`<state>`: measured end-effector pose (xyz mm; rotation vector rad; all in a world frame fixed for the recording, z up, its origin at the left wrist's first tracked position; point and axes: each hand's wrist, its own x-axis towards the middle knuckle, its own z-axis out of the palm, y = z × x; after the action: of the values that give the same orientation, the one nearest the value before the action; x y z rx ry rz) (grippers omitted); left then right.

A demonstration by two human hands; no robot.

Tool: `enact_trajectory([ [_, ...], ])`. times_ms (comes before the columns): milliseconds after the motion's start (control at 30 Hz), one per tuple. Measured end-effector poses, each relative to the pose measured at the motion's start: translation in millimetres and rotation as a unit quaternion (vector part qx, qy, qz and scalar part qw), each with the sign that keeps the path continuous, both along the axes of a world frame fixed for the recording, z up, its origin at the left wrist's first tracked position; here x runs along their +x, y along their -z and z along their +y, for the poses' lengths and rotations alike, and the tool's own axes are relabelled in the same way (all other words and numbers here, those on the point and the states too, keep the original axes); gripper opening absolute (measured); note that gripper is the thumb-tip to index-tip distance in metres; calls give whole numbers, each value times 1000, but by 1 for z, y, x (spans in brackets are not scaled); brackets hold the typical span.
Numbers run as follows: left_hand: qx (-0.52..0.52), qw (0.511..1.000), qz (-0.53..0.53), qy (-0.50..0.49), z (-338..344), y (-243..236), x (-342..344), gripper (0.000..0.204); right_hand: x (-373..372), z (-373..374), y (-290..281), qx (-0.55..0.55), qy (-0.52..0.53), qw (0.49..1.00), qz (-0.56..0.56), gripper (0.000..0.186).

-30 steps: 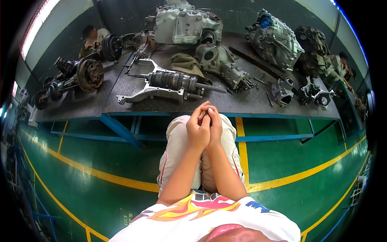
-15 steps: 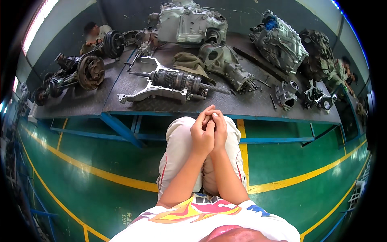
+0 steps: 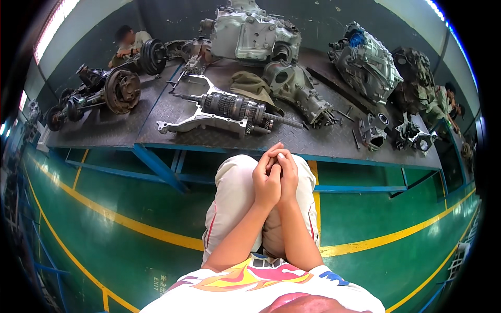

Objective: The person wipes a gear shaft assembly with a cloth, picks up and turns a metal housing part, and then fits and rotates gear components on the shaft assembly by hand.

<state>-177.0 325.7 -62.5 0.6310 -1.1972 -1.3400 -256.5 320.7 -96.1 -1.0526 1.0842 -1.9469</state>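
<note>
My left hand (image 3: 266, 183) and my right hand (image 3: 288, 177) are clasped together above my knees, fingers folded against each other. Both are closed, and no object shows in them; the space between the palms is hidden. Just beyond them runs the front edge of a metal workbench (image 3: 203, 143). Nearest on it lies a gear shaft assembly (image 3: 233, 107) with a long splined shaft, resting in an open half of an aluminium housing (image 3: 195, 124). Behind this are a crumpled olive cloth (image 3: 250, 86) and a grey bell-shaped housing (image 3: 292, 86). Neither hand touches the bench.
A large silver gearbox (image 3: 255, 36) stands at the back, another transmission (image 3: 368, 65) to its right. Small castings (image 3: 373, 133) sit near the right front edge. An axle with a rusty brake drum (image 3: 122, 91) lies left. One person (image 3: 130, 44) is far left, another (image 3: 449, 101) far right.
The bench and its parts sit slightly lower and to the right in the picture, as the view has tilted a little. My hands stay clasped above my knees.
</note>
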Motion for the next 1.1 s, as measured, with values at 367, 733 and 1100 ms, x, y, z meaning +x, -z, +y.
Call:
enact_trajectory([
  [367, -7, 1000, 7, 6, 1, -2, 1, 51, 3, 7, -9, 4, 13, 1000, 17, 25],
  [733, 1, 1000, 20, 15, 7, -5, -1, 53, 18, 23, -37, -9, 39, 999, 24, 23],
  [1100, 15, 999, 23, 22, 4, -5, -2, 52, 18, 17, -24, 2, -20, 997, -81, 24],
])
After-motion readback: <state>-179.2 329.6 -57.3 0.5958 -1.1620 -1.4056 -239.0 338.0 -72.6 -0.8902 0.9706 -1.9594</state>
